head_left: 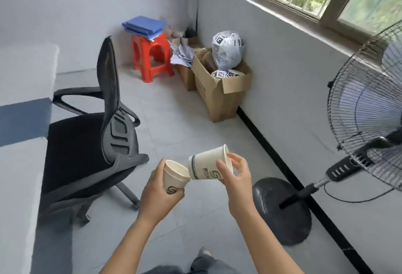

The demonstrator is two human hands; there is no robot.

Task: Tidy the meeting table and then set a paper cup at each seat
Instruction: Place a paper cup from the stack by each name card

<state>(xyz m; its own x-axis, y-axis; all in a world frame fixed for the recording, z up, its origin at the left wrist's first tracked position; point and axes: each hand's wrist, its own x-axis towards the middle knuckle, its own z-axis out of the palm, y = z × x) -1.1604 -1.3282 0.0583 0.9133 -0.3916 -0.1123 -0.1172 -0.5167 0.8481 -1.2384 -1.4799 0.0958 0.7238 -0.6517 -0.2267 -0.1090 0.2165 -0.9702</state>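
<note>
Left hand [162,189]: wrapped around a single paper cup [175,177], mouth up and tilted toward the right; fingers close on its lower wall.
Right hand [236,176]: grasps a short nested stack of cups [208,164] lying nearly sideways, mouth toward the window side, thumb across the printed wall, fingers at the rim.
Relation: base of the stack sits at the single cup's rim, touching or just apart; cannot tell which.
Location: both held in the air over the floor, beside the office chair [91,141]; the meeting table [21,134] is at the left edge, no cup visible on it.
Handling (judgement): very light, thin-walled, easily crushed or ovalled; hold mid-wall with light pressure, not by the rim alone.
Cup material: matte off-white paper, rolled rim, tapered cone, dark logo and green band.
Chair: black mesh back, fabric seat, plastic arms.
Surroundings: smooth grey floor tiles; pedestal fan [367,108] with wire cage to the right.
</note>
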